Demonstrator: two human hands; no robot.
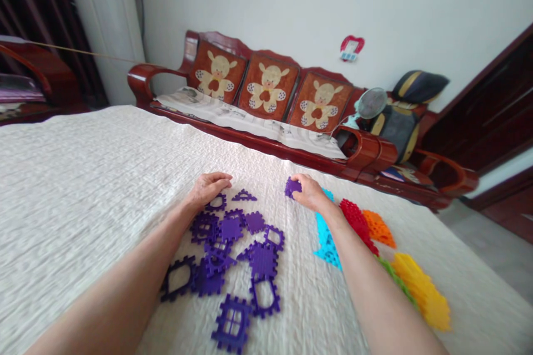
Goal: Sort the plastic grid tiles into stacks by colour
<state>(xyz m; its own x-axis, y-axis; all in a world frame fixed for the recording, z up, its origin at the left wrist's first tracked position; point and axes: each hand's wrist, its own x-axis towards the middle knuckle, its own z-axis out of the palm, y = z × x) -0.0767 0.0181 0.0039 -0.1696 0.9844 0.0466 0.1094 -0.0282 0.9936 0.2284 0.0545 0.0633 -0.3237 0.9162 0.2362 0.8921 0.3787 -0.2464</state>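
My right hand [310, 193] holds a purple square tile [292, 187] with toothed edges, pinched between thumb and fingers just above or on the white quilted cover. To the left, my left hand [210, 187] hovers with its fingers stretched forward and nothing visible in them. Right beneath it lies a purple frame piece [217, 202], partly covered by the hand. A purple triangle piece [244, 195] rests between the hands. Nearer to me, several purple interlocking building tiles are spread out, among them a solid square [264, 262] and a window piece [231, 321].
Beside my right forearm stand stacks of light blue [328, 247], red [356, 222], orange [380, 228], green [397, 277] and yellow tiles [422, 291]. Past the quilted cover [83, 177] is a wooden sofa [245, 133] with bear cushions and a small fan [372, 103].
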